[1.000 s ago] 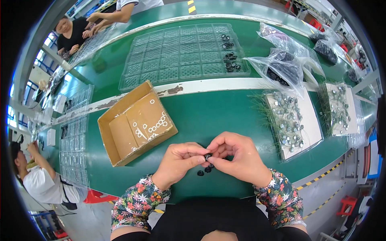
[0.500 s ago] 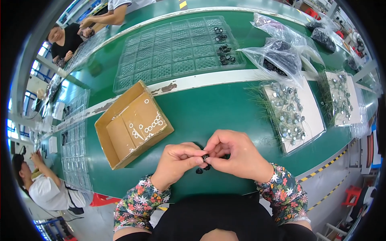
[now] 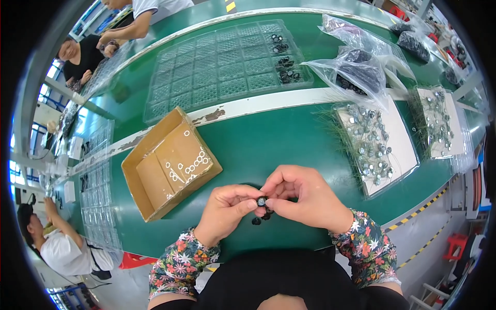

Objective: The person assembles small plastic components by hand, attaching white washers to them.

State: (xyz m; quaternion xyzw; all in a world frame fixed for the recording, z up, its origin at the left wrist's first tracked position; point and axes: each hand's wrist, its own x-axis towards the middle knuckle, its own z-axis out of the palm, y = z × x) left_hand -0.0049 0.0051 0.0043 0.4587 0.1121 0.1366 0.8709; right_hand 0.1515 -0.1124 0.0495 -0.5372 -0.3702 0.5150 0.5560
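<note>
A small round black part with a silvery face (image 3: 261, 201) is pinched between my two hands above the green table. My left hand (image 3: 226, 209) grips its left side with thumb and forefinger. From the other side, my right hand (image 3: 306, 199) holds it the same way, with its remaining fingers curled. Just below my fingertips lie a few more small black parts (image 3: 256, 221) on the table, partly hidden by my right hand. Left of my hands stands an open cardboard box (image 3: 139, 194) with several white rings (image 3: 196, 164) in it.
A clear compartment tray (image 3: 206, 67) holds black parts in its right column. Clear bags of black parts (image 3: 356, 75) lie at the back right. Boards with silvery wired pieces (image 3: 369, 144) (image 3: 436, 121) are at the right. Co-workers sit at the left (image 3: 67, 248) and far left (image 3: 80, 57).
The part between my fingers has turned, so its silvery face now shows upward. Both hands stay in nearly the same place.
</note>
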